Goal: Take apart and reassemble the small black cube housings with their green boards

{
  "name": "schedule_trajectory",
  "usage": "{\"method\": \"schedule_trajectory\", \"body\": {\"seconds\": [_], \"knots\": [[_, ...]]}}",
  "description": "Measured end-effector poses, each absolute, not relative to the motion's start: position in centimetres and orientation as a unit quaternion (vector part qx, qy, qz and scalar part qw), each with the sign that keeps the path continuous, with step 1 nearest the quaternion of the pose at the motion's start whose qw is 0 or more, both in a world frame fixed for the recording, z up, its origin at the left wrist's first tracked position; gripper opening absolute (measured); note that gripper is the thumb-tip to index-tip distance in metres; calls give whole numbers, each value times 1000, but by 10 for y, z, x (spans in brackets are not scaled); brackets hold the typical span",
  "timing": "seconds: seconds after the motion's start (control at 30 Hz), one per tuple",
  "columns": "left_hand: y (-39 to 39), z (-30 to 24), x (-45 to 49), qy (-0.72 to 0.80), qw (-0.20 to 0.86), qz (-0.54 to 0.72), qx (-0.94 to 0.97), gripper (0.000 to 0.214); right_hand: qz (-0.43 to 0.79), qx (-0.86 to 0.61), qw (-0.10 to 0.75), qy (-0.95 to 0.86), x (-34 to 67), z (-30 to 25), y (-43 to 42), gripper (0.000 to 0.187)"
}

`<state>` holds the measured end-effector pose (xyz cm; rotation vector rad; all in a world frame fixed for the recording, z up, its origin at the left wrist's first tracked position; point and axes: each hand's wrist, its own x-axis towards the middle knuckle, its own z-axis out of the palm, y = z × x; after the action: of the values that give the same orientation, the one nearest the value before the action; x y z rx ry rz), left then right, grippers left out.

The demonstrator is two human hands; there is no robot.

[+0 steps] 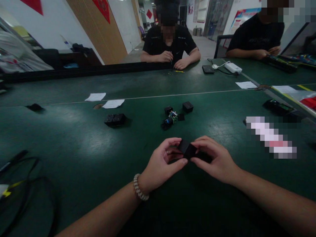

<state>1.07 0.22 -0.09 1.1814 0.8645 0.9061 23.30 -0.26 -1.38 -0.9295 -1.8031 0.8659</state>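
Observation:
A small black box-shaped piece (188, 148) is held between both hands, just above the green table. My left hand (164, 161) grips its left side, thumb below and fingers behind, with a beaded bracelet at the wrist. From the other side my right hand (213, 158) pinches it between thumb and fingers. Beyond the hands lies a green circuit board with small parts (173, 116), beside a black cube (188, 106). A black block with two square sections (115, 119) lies to the left. What the held piece contains is hidden.
Black cables (28, 177) curl at the left. Paper slips (113, 104) lie near the table seam. A white adapter (233, 68) sits by a black flat box (208, 69). Two people (170, 42) work across the table. A blurred-out object (270, 136) lies right.

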Motion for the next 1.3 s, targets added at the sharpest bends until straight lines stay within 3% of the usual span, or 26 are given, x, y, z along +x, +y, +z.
{"method": "schedule_trajectory", "body": {"seconds": [0.37,0.5,0.63,0.87,1.3], "knots": [[2,-2,7,384,632,375,559,44,255,-346,444,-786,232,-10,-5,32],[3,-1,8,363,627,402,559,40,304,-374,451,-751,231,-13,-6,45],[3,0,10,347,623,421,561,35,321,-392,407,-760,231,-11,-5,57],[2,3,9,343,621,413,571,30,296,-373,391,-787,232,-8,-4,46],[3,1,9,389,616,389,563,44,299,-422,387,-764,232,-9,-6,37]]}}
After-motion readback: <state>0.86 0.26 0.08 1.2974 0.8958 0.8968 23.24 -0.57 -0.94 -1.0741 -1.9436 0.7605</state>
